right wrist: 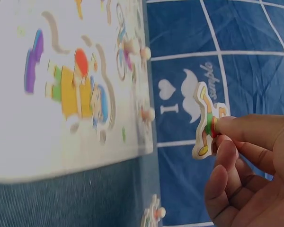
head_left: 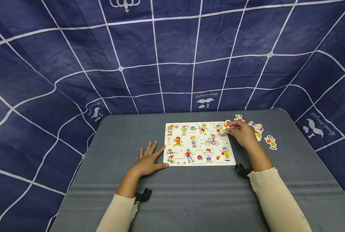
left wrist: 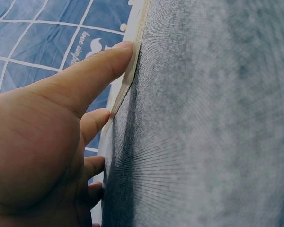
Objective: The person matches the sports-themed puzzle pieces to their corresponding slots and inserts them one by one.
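Observation:
A white puzzle board (head_left: 228,162) printed with small sports figures lies on the grey table. My left hand (head_left: 149,161) is spread flat beside its left edge. In the left wrist view, the thumb (left wrist: 106,64) rests against the board's edge (left wrist: 135,59). My right hand (head_left: 243,132) pinches a puzzle piece (right wrist: 203,125) between thumb and fingers, held up by the board's top right corner. This cutout shows a figure in green with yellow shoes. Other figures, such as a child in yellow with a red paddle (right wrist: 75,94), sit on the board, some with knobs (right wrist: 148,114).
Several loose pieces lie right of the board, among them a blue-capped figure (head_left: 270,142) and a cluster (head_left: 256,126). Another piece (head_left: 239,117) lies behind the right hand. A dark blue curtain (head_left: 172,77) with white lines hangs around the grey table (head_left: 175,196).

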Motion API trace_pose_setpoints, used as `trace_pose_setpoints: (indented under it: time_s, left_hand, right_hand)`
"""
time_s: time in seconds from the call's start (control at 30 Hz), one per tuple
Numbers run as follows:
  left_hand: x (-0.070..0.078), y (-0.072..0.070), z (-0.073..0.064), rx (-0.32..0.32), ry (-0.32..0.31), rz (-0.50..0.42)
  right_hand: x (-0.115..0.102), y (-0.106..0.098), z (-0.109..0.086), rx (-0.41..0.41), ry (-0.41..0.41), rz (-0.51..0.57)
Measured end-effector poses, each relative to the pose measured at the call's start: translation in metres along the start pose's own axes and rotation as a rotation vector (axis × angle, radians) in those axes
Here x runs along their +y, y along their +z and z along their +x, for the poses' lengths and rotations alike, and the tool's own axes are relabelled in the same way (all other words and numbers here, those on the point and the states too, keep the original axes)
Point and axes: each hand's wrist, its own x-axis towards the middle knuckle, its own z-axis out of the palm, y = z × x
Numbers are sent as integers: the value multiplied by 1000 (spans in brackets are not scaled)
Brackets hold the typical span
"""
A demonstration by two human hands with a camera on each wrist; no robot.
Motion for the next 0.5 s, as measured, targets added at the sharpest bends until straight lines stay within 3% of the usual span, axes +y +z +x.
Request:
trace_pose_setpoints:
  time_s: [0.5]
  left_hand:
    - [-3, 2, 2, 10, 3, 13]
  right_hand:
    - [-24, 21, -5, -5, -59, 49]
